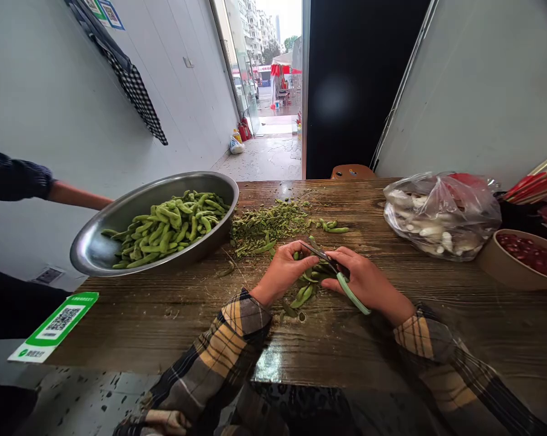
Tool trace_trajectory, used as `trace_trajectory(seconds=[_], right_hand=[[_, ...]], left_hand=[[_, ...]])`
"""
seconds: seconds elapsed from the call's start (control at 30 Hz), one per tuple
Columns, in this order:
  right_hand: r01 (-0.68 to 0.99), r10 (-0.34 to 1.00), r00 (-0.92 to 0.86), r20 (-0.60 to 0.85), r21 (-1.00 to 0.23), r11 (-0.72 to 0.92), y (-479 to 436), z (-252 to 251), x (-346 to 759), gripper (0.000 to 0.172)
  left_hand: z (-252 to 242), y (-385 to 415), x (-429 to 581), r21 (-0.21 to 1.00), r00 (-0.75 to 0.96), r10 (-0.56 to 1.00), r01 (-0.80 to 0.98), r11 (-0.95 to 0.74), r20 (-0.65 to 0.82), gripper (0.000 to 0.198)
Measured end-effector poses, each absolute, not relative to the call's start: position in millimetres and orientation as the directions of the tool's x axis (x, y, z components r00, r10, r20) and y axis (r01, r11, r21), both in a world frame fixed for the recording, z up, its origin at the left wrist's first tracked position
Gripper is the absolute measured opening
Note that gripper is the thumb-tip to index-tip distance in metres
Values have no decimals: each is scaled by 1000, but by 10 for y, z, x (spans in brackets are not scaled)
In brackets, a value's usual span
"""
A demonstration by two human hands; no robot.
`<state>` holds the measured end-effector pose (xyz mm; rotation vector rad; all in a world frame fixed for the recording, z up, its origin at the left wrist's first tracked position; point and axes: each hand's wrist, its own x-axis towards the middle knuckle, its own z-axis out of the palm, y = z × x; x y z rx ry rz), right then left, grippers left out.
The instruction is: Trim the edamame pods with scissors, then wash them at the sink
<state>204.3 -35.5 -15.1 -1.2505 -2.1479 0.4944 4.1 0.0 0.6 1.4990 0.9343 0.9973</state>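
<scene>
"Head view: where are the edamame pods [303, 297], and what are your hands doing?"

"A loose cluster lies on the wooden table [159, 339] under my 2 hands, to the right of the steel basin [79, 260]. A bigger heap sits inside the basin, where another person's arm [80, 194] reaches to the left rim; the hand on that arm is hidden. My right hand [361, 275], farther from the basin, curls around green-handled scissors [352, 293], fingers mostly closed. My left hand [285, 269], nearer the basin, is bent almost closed beside the blade tips. Some green shows there, but I can't tell whether I'm pinching a pod."

"And how would they handle?"

"I'd judge each pod light, firm yet a little bendy, perhaps slippery if damp. I'd pinch it at the plump middle, softly, so the seam doesn't split. The scissors should feel light and stiff; I'd hold them by the green handles, clear of the blades."

"What's that scatter?"

"Small green trimmings [277, 223], heaped just right of the basin."
</scene>
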Motion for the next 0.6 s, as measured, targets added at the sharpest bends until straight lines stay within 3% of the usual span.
trace_trajectory(seconds=[0.2,0.37,0.6], right_hand=[[656,861,-389,328,-558,509,-342,-168,2062,36],[664,874,-304,380,-573,480,-292,-226,2096,38],[700,884,-266,385,-553,452,-305,-206,2121,48]], left_hand=[[-5,8,44,997,353,934,22,-69,57,21],[0,51,15,971,260,962,-200,132,-77,30],[43,109,-55,879,172,978,-440,185,-119,38]])
